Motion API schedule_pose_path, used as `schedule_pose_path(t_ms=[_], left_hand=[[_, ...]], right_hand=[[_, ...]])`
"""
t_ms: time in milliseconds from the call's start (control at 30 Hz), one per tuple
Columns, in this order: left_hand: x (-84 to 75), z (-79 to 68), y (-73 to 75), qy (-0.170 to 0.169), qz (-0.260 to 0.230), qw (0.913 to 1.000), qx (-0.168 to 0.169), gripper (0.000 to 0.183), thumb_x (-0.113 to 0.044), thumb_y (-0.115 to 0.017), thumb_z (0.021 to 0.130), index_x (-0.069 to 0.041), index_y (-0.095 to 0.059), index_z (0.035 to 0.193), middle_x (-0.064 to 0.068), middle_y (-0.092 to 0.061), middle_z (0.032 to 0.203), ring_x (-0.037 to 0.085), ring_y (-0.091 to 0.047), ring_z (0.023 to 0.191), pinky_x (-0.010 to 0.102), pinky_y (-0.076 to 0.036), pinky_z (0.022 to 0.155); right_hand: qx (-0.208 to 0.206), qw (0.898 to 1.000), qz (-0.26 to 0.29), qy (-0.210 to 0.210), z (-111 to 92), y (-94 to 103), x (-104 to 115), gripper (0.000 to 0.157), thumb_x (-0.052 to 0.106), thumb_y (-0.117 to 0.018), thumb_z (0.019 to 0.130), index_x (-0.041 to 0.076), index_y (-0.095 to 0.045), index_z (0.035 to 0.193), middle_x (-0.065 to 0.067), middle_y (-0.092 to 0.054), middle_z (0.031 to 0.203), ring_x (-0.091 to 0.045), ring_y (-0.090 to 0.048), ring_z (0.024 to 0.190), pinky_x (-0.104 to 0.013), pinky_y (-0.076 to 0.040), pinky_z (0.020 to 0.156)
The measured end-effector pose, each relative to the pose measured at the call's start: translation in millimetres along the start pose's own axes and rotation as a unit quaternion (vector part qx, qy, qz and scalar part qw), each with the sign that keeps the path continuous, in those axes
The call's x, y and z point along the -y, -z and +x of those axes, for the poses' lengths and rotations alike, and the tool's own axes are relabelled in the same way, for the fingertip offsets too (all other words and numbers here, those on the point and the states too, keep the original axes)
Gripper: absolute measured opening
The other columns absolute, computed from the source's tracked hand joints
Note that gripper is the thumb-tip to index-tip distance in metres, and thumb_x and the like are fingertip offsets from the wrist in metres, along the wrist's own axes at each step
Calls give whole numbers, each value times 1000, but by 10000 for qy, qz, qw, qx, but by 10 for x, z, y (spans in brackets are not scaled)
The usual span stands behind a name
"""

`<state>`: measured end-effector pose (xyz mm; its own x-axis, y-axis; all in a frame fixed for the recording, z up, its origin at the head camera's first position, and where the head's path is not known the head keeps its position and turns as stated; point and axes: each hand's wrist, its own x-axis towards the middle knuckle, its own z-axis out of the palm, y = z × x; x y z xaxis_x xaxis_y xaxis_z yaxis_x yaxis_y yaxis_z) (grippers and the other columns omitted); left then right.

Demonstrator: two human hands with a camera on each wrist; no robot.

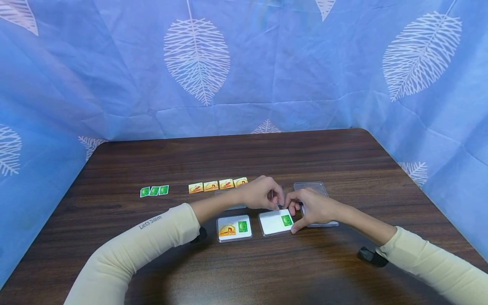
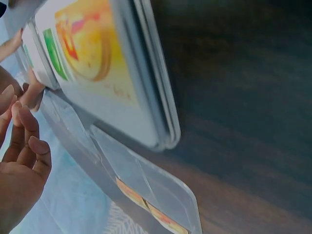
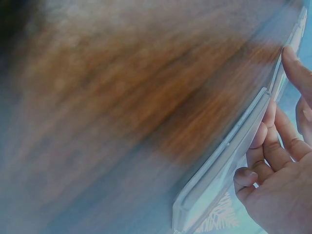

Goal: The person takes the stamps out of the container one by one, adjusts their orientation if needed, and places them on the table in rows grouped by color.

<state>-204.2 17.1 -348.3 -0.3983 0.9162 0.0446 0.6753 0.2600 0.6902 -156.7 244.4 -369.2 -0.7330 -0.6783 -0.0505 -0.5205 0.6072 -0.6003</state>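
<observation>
In the head view a shallow clear plastic case (image 1: 272, 224) with a white insert lies in front of the hands, a green stamp (image 1: 286, 220) at its right end. My right hand (image 1: 314, 206) holds this case by its right side, thumb at the near corner and fingers at the far corner. My left hand (image 1: 263, 192) is bent over the far edge, fingertips close to the right fingers; I cannot tell whether it pinches anything. Left of it lies another case (image 1: 247, 235), bearing an orange-yellow picture stamp (image 1: 227, 229) and a green stamp (image 1: 242, 226).
Behind the left forearm, several orange-yellow stamps (image 1: 211, 186) form a row. Three green stamps (image 1: 154, 191) lie farther left. A clear case (image 1: 310, 185) and another case (image 1: 324, 224) lie around the right hand. The brown table (image 1: 244, 271) ends at a blue curtain (image 1: 244, 63).
</observation>
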Motion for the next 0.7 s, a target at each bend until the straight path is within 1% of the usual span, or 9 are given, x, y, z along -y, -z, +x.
schedule_pose_path(t_ms=[200,333,467,567,700], left_hand=[[-15,32,-78,96,-29,9999,-14,9,4,-79,88,4,-76,96,4,-64,77,2,-53,67,14,-47,65],[-38,37,-95,240,-126,9996,-42,9,5,-79,88,5,-76,96,4,-63,76,2,-53,65,14,-47,64],[-59,43,-114,310,-182,9993,-115,9,6,-79,87,5,-76,96,5,-65,77,2,-53,65,14,-47,65],[-65,46,-142,327,-103,9993,-141,9,7,-79,86,5,-76,95,5,-65,79,2,-52,66,14,-47,66],[-62,50,-182,349,38,9993,-154,9,8,-79,85,4,-77,93,3,-63,77,1,-50,66,12,-46,64]], right_hand=[[5,10000,67,-27,-3,2,-1,44,26,-97,71,8,-66,97,9,-60,80,-8,-52,74,-24,-46,69],[13,10000,78,-9,1,2,2,44,25,-97,71,9,-65,95,9,-60,80,-8,-52,74,-24,-45,68],[19,10000,56,-31,2,3,8,43,26,-97,71,10,-64,93,8,-59,80,-8,-51,74,-24,-45,68],[16,10000,54,-37,0,4,12,42,25,-97,71,10,-64,92,8,-58,80,-9,-51,74,-24,-44,67],[-11,10000,20,-3,-1,4,11,42,25,-98,70,11,-64,92,7,-58,80,-9,-51,74,-23,-44,67]])
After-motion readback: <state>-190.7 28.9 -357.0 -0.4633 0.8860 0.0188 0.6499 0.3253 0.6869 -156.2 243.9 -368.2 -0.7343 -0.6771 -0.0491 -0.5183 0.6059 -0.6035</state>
